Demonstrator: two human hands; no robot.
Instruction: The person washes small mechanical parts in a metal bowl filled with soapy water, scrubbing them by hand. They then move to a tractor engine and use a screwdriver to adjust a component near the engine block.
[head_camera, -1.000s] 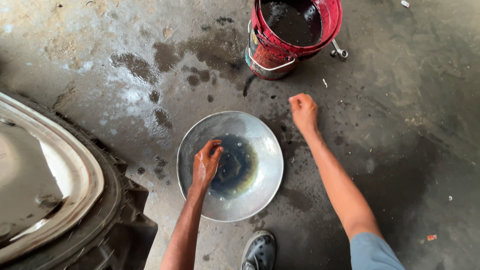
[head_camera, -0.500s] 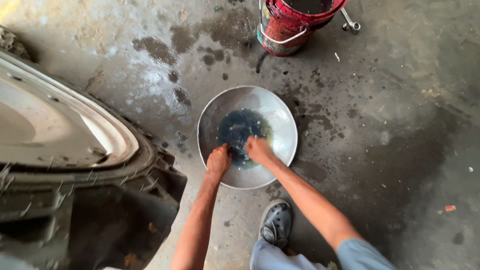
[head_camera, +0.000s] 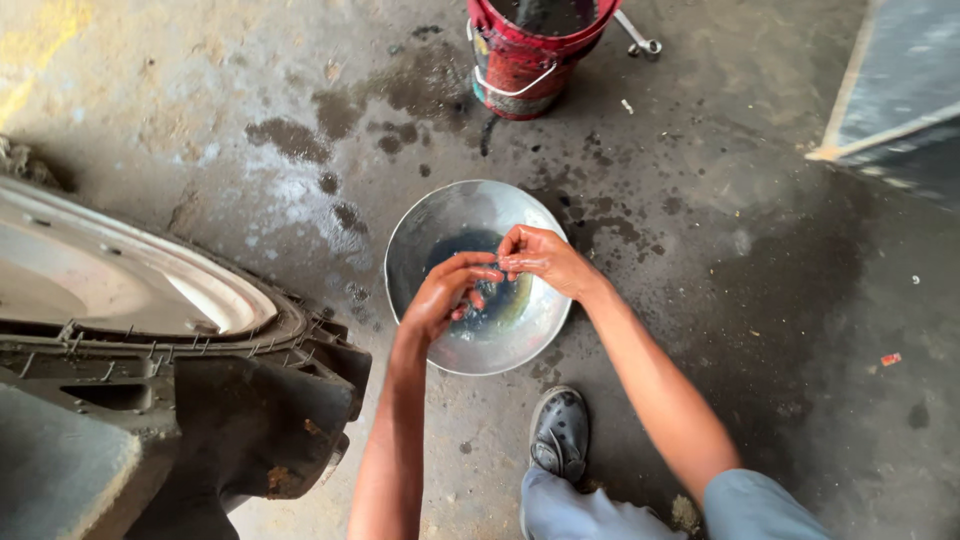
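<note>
Both wet hands (head_camera: 495, 272) meet fingertip-to-fingertip above the metal basin (head_camera: 445, 215).

Red bucket (head_camera: 525, 60) of dark liquid, wrench (head_camera: 636, 36) beside it, tyre (head_camera: 250, 400), black shoe (head_camera: 560, 432), stained concrete floor (head_camera: 760, 250)

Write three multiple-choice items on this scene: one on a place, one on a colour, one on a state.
1. Where are both hands?
A. over the metal basin
B. on the tyre
C. inside the bucket

2. What colour is the bucket?
A. blue
B. red
C. white

3. What is in the basin?
A. nothing
B. sand
C. dark liquid

Answers:
1. A: the left hand and right hand meet above the metal basin.
2. B: the bucket has red walls.
3. C: the dark liquid pools at its bottom.
</note>
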